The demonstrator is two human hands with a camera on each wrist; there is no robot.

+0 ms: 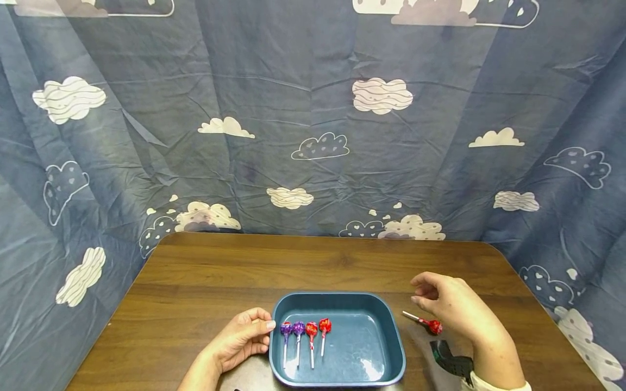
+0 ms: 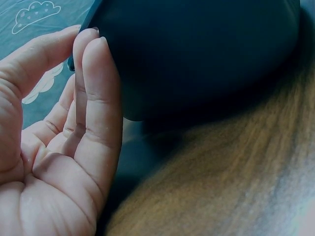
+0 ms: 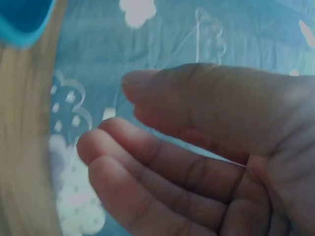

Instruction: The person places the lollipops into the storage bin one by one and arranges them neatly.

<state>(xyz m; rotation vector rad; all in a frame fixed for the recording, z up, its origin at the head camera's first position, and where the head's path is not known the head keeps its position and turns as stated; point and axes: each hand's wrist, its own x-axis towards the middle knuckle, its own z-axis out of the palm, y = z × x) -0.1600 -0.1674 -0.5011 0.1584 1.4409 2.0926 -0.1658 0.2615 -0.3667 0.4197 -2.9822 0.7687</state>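
Observation:
A blue tray [image 1: 337, 294] sits at the front middle of the table. My left hand [image 1: 243, 338] pinches its left rim, thumb on top and fingers against the outer wall [image 2: 197, 54] in the left wrist view. Inside, two purple lollipops [image 1: 299, 328] and two red lollipops [image 1: 311, 329] stand in a row on the left, sticks toward me. Right of the tray, another red lollipop [image 1: 433, 326] lies on the wood, its stick pointing left. Over it hovers my right hand [image 1: 459, 307], fingers loosely bent, thumb and fingertips apart, holding nothing [image 3: 197, 147].
The brown wooden table [image 1: 205, 271] reaches back to a dark blue curtain [image 1: 274, 179] with cloud prints. A black strap piece [image 1: 451, 361] is on my right wrist, below the loose lollipop in the head view. The tray's corner [image 3: 24, 39] shows in the right wrist view.

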